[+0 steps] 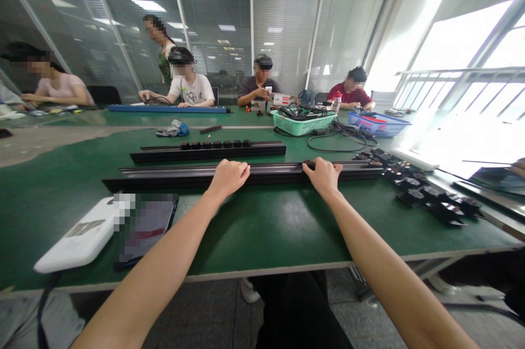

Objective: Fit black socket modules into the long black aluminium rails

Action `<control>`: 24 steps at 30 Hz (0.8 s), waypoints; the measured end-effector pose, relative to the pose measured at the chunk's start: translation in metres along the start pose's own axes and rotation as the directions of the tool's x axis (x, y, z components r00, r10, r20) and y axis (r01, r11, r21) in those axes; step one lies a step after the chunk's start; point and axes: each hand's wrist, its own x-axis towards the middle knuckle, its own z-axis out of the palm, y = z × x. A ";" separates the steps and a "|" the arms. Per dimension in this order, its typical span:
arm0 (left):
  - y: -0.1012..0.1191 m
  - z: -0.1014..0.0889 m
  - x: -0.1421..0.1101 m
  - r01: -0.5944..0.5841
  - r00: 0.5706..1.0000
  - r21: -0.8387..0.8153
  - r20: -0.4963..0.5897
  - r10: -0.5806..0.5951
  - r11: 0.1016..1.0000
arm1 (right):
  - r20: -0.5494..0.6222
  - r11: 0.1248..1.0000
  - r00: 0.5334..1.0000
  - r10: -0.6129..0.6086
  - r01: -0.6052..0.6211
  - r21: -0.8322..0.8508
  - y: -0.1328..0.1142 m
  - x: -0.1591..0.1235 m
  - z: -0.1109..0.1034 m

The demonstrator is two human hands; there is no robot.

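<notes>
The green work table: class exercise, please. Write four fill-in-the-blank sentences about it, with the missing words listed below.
The small black part on the nearer rail is at the person's ____ hand.
The farther rail carries a row of ____ black pieces.
Cables lie heaped in the ____ basket.
The white device lies to the ____ of the dark-screened device.

right; seven; green; left

Open for passing low over the green table (279,239), between the long rail (274,175) and the near edge. Tighter between that and the shorter rail (213,155). Blocked leftward by a white case (80,237) and phone (150,228), rightward by black parts (426,193), farther back by the green basket (303,126).
</notes>
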 end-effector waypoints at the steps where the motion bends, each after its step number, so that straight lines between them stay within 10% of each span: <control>1: 0.000 0.000 0.000 0.000 1.000 -0.002 0.001 0.000 1.000 | 0.001 1.000 1.000 -0.002 0.002 0.004 0.000 0.000 0.000; 24: -0.001 0.002 0.001 0.006 1.000 0.000 0.008 -0.006 1.000 | 0.033 1.000 0.999 0.010 -0.011 0.024 0.001 0.000 -0.003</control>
